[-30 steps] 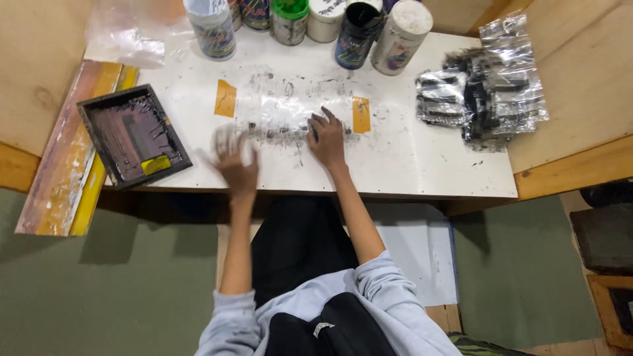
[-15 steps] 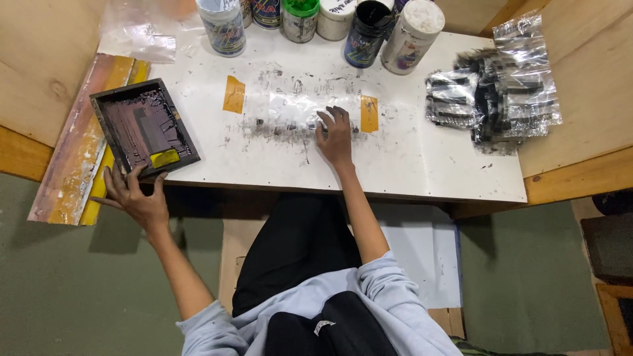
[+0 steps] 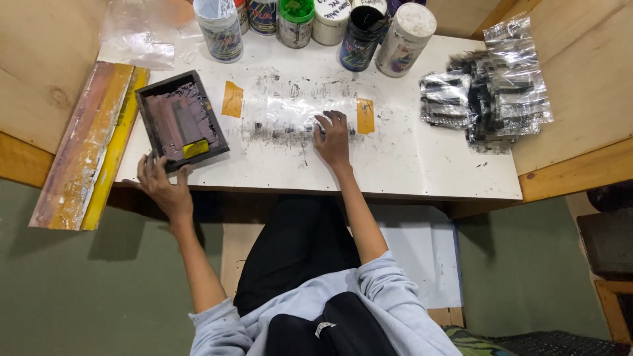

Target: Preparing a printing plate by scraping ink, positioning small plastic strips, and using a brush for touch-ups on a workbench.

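The left hand [image 3: 160, 186] is gripping the near edge of the frame [image 3: 181, 120], a small dark screen frame lying flat on the tabletop [image 3: 409, 161] at its left end. The fingers are curling up over the frame's near rim, with the palm hanging just off the tabletop's edge. A yellow tab [image 3: 196, 149] is sitting inside the frame, near its front corner.

The right hand [image 3: 331, 136] is lying open, palm down, to the right of the frame, fingers spread and pressing on a clear film [image 3: 290, 112] that is taped flat to the tabletop. It is closing on nothing. Two orange tapes are holding the film: one tape [image 3: 232, 99] just right of the frame, the other tape [image 3: 365, 115] just right of the right hand. Black ink smears are showing around the film.

Beyond the frame, along the far edge of the tabletop, a row of jars [image 3: 356, 29] is standing upright. Far to the right of the frame, a pile of shiny pouches [image 3: 491, 89] is lying at the other end of the tabletop. Left of the frame, a long plank [image 3: 86, 145] stained red and yellow is leaning off the tabletop's side, and a crumpled clear bag [image 3: 135, 36] is lying behind it.
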